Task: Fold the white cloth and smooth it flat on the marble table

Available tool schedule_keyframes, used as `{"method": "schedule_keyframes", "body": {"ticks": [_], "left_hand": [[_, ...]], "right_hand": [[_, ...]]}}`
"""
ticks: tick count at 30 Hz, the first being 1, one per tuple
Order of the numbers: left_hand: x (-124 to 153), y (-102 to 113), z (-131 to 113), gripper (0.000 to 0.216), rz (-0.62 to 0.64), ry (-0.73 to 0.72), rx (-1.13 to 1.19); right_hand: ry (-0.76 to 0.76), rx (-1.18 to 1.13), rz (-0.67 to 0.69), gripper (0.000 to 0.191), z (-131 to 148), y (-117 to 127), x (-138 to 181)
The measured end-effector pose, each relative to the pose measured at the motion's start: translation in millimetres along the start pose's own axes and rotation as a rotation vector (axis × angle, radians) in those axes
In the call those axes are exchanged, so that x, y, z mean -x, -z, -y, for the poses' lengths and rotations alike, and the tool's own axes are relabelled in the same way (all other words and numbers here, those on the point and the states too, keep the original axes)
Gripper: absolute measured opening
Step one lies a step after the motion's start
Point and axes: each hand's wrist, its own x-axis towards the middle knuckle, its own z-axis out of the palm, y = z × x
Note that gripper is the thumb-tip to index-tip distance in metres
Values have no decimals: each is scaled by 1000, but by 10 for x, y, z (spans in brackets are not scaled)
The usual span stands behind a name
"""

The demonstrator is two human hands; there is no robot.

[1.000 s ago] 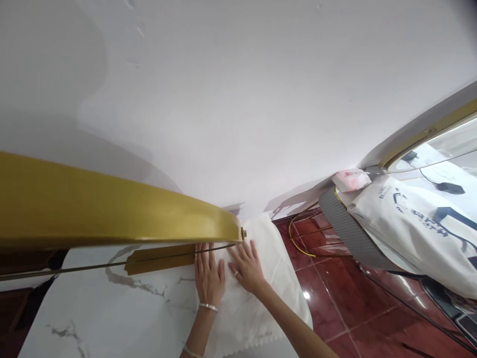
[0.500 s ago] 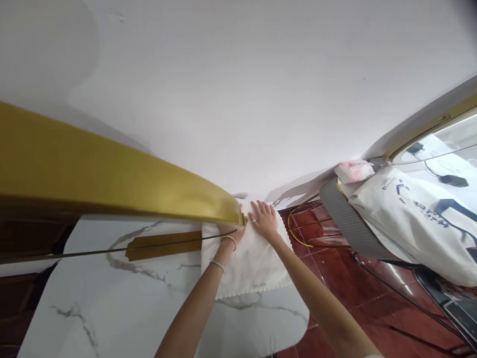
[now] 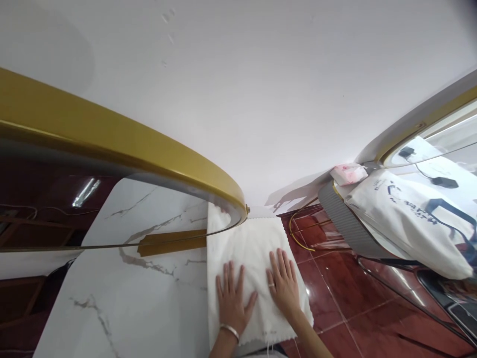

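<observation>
A white cloth (image 3: 253,243) with zigzag-cut edges lies spread at the right end of a marble-patterned white tabletop (image 3: 149,298). My left hand (image 3: 234,301) rests flat on its near part, fingers spread and pointing away from me, a bracelet at the wrist. To the right, my right hand (image 3: 285,288), with a ring, also lies flat on the cloth, fingers stretched out. Small faint print and thin white strings show at the cloth's near edge. Part of its far left corner lies behind the mirror's rim.
A gold-framed round mirror (image 3: 179,161) leans over the table's far side. To the right stands a grey ribbed counter (image 3: 341,226) with a tissue pack (image 3: 349,173) and a printed white bag (image 3: 406,214). Red floor tiles (image 3: 335,288) lie between, beside a white wall (image 3: 261,99).
Both hands have slid back toward me, from the cloth's far end to its near part. The cloth now reaches nearer to me, and the camera view has shifted.
</observation>
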Motion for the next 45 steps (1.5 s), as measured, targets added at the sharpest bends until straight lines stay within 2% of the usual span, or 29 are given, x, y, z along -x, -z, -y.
{"method": "schedule_keyframes", "body": {"ticks": [3, 8, 11, 14, 19, 22, 25, 28, 34, 37, 39, 43, 45], "left_hand": [[-312, -52, 36, 69, -41, -19, -4], [-1082, -147, 150, 68, -17, 11, 25], [-1266, -160, 210, 71, 27, -44, 41], [-1066, -126, 191, 74, 22, -131, 43], [-322, -48, -36, 78, -4, -142, 46], [63, -18, -114, 79, -11, -145, 43], [275, -13, -75, 79, -31, -164, 33], [242, -46, 18, 78, -47, -176, 30], [-396, -114, 121, 74, -45, -120, 55], [-563, -100, 134, 73, -18, -98, 61], [-473, -74, 141, 73, -16, -102, 49], [21, -4, 183, 74, -39, -109, 38], [195, 36, 236, 66, -80, -82, 89]], "right_hand": [[38, 14, 12, 62, -130, -37, -380], [36, -12, 6, 54, -317, -195, -1232], [21, -24, -22, 53, -332, -242, -1376], [33, -46, -64, 50, -309, -172, -1141], [44, -85, -135, 49, -280, 80, -189], [103, -58, -60, 61, -242, 176, 388], [119, 2, -4, 69, -190, 189, 689], [130, 36, -19, 72, -165, 139, 625], [160, 75, -35, 73, -214, 8, -91], [138, 80, -44, 73, -200, -8, -247], [129, 69, -29, 72, -150, 23, -174], [172, 19, 12, 71, 26, 121, 176], [189, -6, 23, 70, 114, 147, 310]]}}
